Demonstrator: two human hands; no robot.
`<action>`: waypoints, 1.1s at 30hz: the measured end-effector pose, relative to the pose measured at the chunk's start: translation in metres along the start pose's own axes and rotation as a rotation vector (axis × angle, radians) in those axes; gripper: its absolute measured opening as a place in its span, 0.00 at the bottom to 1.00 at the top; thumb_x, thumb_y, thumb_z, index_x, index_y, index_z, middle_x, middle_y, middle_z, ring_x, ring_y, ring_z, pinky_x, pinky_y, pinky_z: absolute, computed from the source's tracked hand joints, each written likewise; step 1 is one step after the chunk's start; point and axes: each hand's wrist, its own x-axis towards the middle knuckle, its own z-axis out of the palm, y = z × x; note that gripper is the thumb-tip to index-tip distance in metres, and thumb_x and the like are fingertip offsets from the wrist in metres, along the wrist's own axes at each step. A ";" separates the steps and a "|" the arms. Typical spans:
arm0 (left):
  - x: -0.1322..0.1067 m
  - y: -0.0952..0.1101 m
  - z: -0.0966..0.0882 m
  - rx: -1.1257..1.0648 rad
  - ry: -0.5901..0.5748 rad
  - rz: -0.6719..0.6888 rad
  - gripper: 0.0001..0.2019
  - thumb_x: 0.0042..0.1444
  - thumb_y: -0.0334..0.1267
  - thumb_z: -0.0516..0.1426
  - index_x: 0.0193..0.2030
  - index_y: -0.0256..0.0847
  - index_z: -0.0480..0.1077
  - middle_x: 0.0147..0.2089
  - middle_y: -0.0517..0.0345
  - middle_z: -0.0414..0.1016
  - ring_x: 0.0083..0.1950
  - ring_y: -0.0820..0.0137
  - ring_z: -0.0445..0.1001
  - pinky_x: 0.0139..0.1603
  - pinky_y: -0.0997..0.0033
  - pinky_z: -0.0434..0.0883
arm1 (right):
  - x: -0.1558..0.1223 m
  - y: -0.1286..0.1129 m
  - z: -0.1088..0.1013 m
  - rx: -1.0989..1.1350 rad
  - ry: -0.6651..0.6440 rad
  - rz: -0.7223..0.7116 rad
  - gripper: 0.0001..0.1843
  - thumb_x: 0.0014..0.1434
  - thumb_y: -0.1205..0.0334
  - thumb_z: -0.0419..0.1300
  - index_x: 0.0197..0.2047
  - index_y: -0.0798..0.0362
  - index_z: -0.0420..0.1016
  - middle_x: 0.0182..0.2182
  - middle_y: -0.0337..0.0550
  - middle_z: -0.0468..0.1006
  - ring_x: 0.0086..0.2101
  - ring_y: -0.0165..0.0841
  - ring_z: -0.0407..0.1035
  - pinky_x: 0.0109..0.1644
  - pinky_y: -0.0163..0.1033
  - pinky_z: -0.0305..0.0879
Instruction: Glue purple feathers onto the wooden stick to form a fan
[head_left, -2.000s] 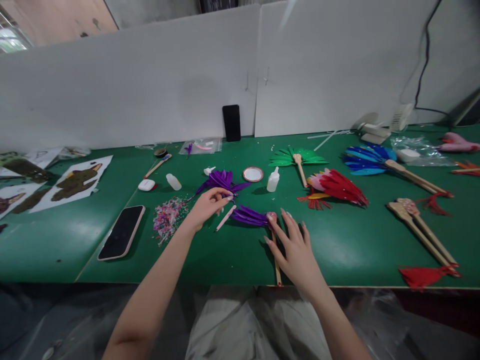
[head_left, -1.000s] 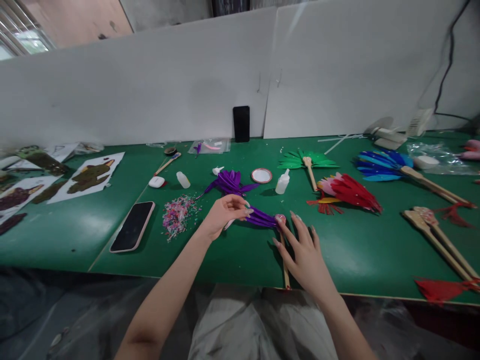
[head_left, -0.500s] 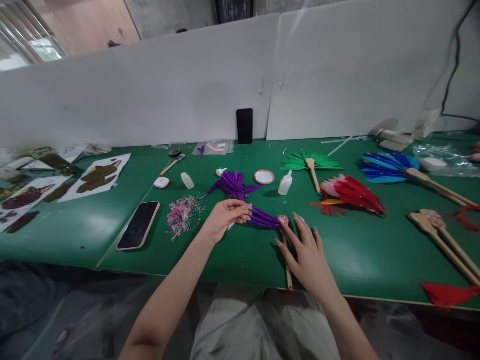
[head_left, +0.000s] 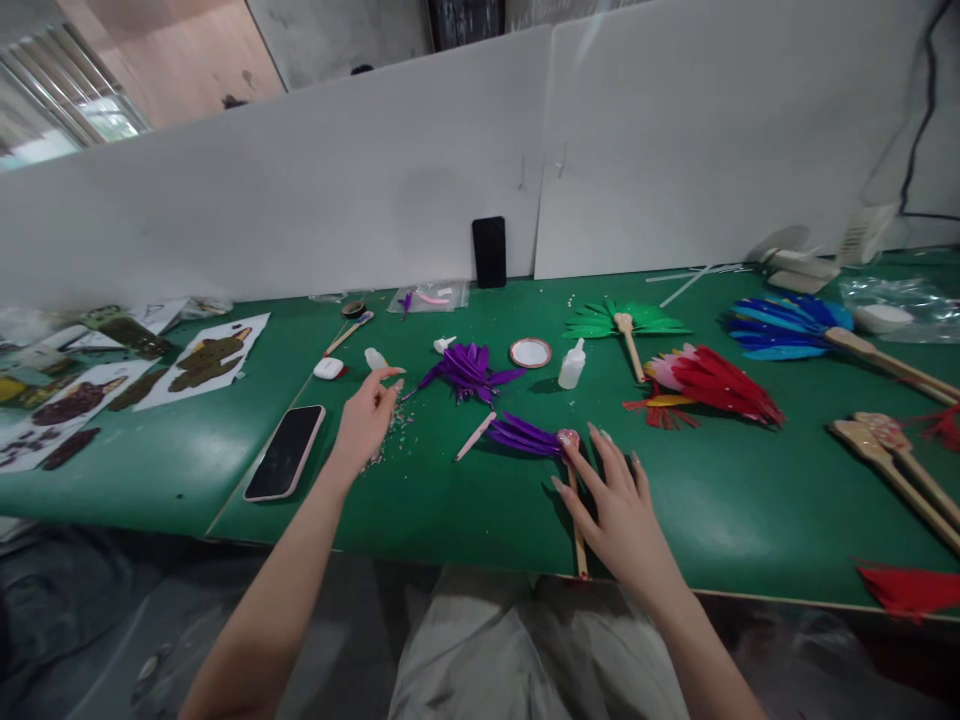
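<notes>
My left hand (head_left: 365, 422) hovers over a pile of small, mostly pink beads (head_left: 386, 445). Its fingers are bent together; what they hold, if anything, is hidden. Spread fingers of my right hand (head_left: 619, 500) rest by a purple feather fan (head_left: 525, 436), the index finger touching its bead-covered head (head_left: 568, 440). The fan's wooden handle (head_left: 580, 535) points toward the table's front edge. Beside the feather tips lies a thin pale pink stick (head_left: 475, 437). Behind it is a bunch of purple feathers (head_left: 471, 373).
A phone (head_left: 285, 453) lies at left, near a small bottle (head_left: 375, 360). A white squeeze bottle (head_left: 572, 365) stands by a round white lid (head_left: 530, 352). Green (head_left: 630, 325), red (head_left: 720, 385) and blue (head_left: 787, 328) feather fans lie at right. Another phone (head_left: 490, 252) leans on the white partition.
My left hand has moved left from the purple feather tips to above the beads, uncovering the pale stick. My right hand stays at the fan's head.
</notes>
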 end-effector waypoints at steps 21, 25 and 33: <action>0.010 -0.023 -0.004 0.502 -0.016 0.215 0.15 0.58 0.44 0.47 0.38 0.39 0.71 0.28 0.51 0.71 0.34 0.61 0.70 0.37 0.66 0.62 | 0.001 0.000 -0.001 0.006 0.010 -0.001 0.27 0.62 0.51 0.46 0.64 0.46 0.52 0.64 0.48 0.49 0.62 0.43 0.44 0.61 0.57 0.43; 0.010 -0.010 0.007 0.439 0.064 0.333 0.11 0.52 0.43 0.54 0.39 0.40 0.72 0.40 0.47 0.71 0.47 0.56 0.67 0.47 0.61 0.61 | 0.001 0.000 -0.002 -0.010 -0.015 0.001 0.27 0.63 0.51 0.45 0.63 0.49 0.53 0.64 0.49 0.48 0.62 0.42 0.44 0.61 0.56 0.42; 0.010 0.032 0.052 0.096 -0.176 0.306 0.13 0.56 0.45 0.51 0.31 0.42 0.73 0.30 0.54 0.72 0.36 0.64 0.67 0.40 0.66 0.60 | 0.001 -0.002 -0.005 0.005 -0.037 -0.017 0.28 0.62 0.51 0.46 0.64 0.47 0.51 0.64 0.48 0.48 0.62 0.42 0.43 0.62 0.56 0.42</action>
